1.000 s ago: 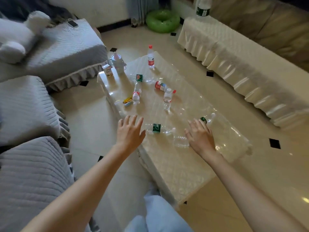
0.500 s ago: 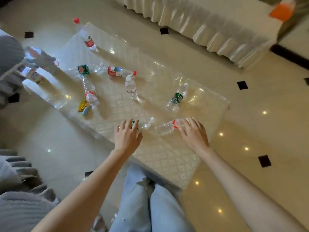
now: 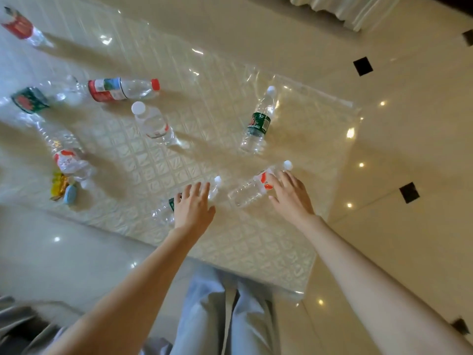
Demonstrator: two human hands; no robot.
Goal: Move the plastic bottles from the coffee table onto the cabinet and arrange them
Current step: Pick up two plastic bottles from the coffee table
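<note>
Two lying bottles (image 3: pixel 252 190) sit under both hands (image 3: pixel 193 207), apparently touched.

Bare coffee table (image 3: pixel 256 252) along its near edge, lying bottle (image 3: pixel 258 121) by the right edge, upright bottle (image 3: pixel 153 123) mid-table, open lane between them, bottles crowded the left side.

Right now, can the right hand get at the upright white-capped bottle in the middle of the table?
Probably yes. The right hand rests on a lying bottle, and only bare table lies between it and the upright bottle.
</note>
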